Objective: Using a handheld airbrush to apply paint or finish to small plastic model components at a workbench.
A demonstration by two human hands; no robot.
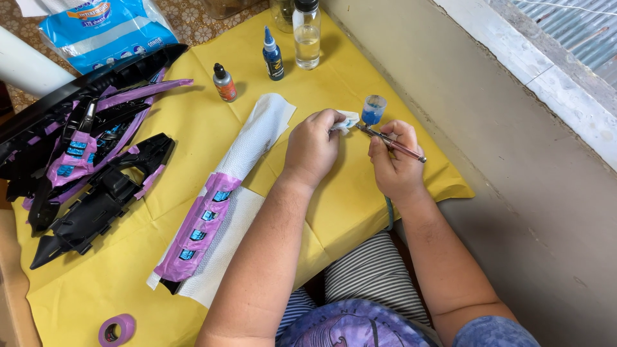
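The right hand (393, 160) grips an airbrush (392, 142) while the left hand (313, 146) pinches a tissue (349, 120) at its tip.

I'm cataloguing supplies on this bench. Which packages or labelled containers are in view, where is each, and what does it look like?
Wipes pack: top left, soft plastic, blue and white.
Small dropper bottle: on the yellow sheet, orange label, black cap.
Dark blue bottle: right of it, blue nozzle, yellow mark.
Clear bottle: top centre, black cap, no label visible.
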